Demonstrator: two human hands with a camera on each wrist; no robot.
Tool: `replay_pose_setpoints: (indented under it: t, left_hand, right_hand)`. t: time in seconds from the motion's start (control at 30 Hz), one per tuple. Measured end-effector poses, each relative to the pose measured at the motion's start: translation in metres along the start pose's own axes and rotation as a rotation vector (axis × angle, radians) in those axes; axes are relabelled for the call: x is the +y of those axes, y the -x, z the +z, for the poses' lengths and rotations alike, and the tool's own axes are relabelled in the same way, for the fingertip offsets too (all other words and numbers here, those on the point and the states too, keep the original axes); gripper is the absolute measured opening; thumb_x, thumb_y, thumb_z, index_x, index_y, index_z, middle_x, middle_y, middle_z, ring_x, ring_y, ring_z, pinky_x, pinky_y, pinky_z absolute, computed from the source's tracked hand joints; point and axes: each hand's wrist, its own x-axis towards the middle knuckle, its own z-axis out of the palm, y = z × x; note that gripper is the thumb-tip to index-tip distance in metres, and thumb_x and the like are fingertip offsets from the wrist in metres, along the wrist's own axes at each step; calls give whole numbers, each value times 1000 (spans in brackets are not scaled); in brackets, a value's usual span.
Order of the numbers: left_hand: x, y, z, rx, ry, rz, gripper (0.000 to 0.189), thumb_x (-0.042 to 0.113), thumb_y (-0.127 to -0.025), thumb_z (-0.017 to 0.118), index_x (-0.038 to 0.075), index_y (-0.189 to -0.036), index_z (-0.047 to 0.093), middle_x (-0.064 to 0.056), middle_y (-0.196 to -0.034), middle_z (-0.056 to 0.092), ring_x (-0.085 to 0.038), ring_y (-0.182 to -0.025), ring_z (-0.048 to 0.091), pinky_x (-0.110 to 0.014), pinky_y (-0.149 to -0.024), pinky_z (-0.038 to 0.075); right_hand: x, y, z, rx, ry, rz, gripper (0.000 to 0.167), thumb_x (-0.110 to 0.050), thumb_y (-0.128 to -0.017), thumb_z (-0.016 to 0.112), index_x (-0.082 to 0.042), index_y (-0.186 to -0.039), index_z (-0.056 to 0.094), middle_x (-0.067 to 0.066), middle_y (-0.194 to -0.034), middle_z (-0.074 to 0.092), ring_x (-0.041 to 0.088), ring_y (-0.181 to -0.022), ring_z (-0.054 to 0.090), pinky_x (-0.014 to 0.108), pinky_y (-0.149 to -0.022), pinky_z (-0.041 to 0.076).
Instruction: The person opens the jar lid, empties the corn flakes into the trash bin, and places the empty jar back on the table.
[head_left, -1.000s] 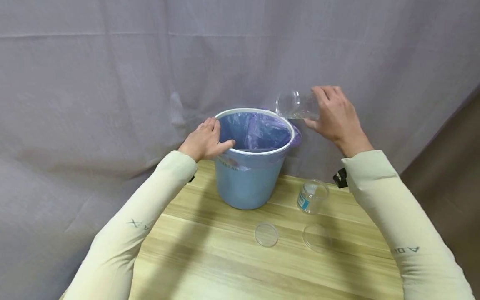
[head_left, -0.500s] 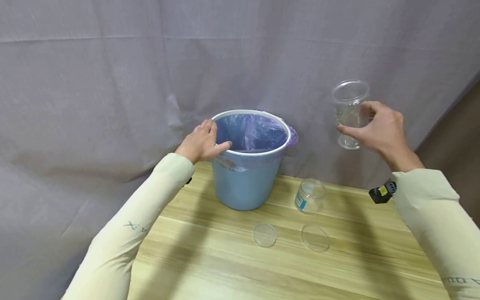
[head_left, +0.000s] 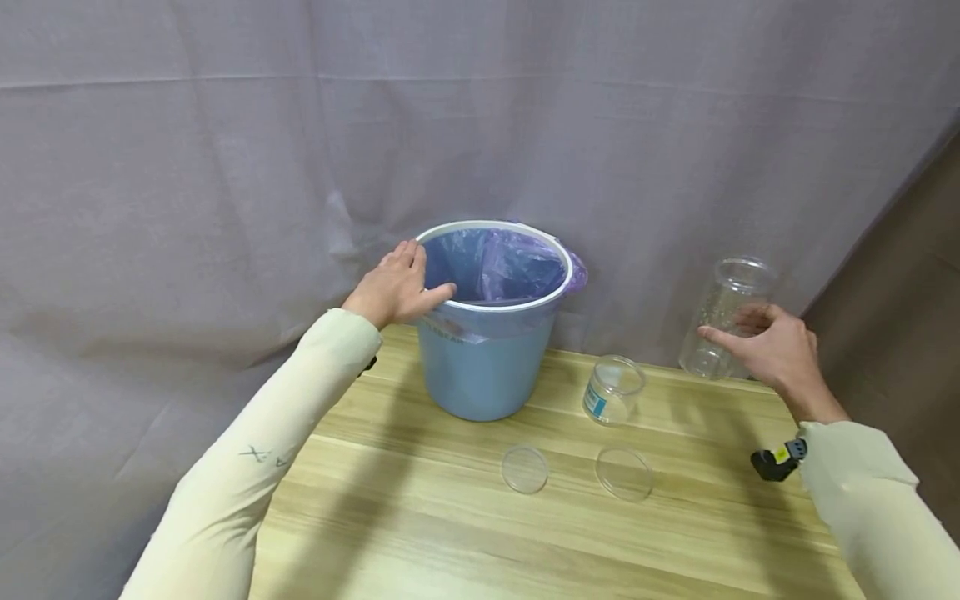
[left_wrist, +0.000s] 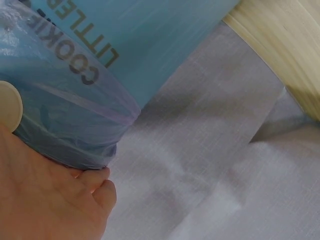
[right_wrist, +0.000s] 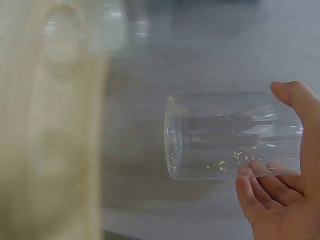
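Observation:
My left hand [head_left: 393, 283] rests against the left rim of a blue bin [head_left: 480, 367], thumb and fingers spread apart. A thin purple bag [head_left: 517, 258] lines the bin; in the left wrist view the bag [left_wrist: 80, 115] covers the bin's outer wall near my fingers. On the right, my right hand [head_left: 780, 346] holds a tall clear plastic jar [head_left: 727, 317] between thumb and fingers, tilted slightly. Small pale crumbs cling inside the jar [right_wrist: 200, 145] in the right wrist view. Whether its base touches the table cannot be told.
A shorter clear jar [head_left: 613, 389] with a blue label stands open right of the bin. Two clear round lids, a smaller lid [head_left: 525, 469] and a larger lid [head_left: 624, 473], lie on the wooden table [head_left: 420, 525]. A grey curtain [head_left: 262, 167] hangs behind.
The tall jar has gone from lying sideways over the bin's right rim to nearly upright at the far right, then lowered towards the table. My left hand keeps its place on the bin.

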Motion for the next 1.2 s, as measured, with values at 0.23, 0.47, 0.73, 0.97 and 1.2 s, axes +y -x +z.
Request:
replay_pose_setpoints:
  t: [0.23,0.47,0.73,0.97,1.2]
  left_hand:
    - [0,2,-2,-9,9,-5,102,67,-100,37,-10,-164,16,-28,-175,14,-38,-166,12,-47,-137,14]
    - [0,2,-4,-10,7,-6,102,66,-101,37,-10,-164,16,-28,-175,13,-38,-166,12,-47,-137,14]
    - [-2,2,-1,-11,16,13,103,67,-101,36,-10,-165,14,-28,-175,13,-38,-166,11,-48,-137,13]
    - [-6,6,1,-15,82,-8,107,71,-100,38,-8,-166,10,-26,-176,9,-37,-166,9,-48,-137,12]
    - [-19,14,-9,38,267,-27,115,80,-95,41,1,-169,2,-19,-179,6,-39,-166,11,-57,-135,17]
  right_hand:
    - [40,19,45,-25,-21,34,86,-61,-92,73,4,-144,52,33,-137,61,50,-121,60,63,-95,46]
    - [58,33,74,-52,-79,54,87,-59,-90,77,5,-145,51,32,-139,60,47,-120,61,37,-84,48]
    - [67,44,90,-81,-122,105,94,-61,-91,76,5,-152,45,36,-147,55,53,-130,55,64,-101,50]
    - [70,51,102,-71,-123,99,96,-60,-90,77,5,-152,45,34,-147,56,51,-130,56,63,-103,50]
    - [67,54,98,-151,-128,122,105,-62,-91,75,7,-158,33,37,-155,47,56,-138,49,68,-109,45]
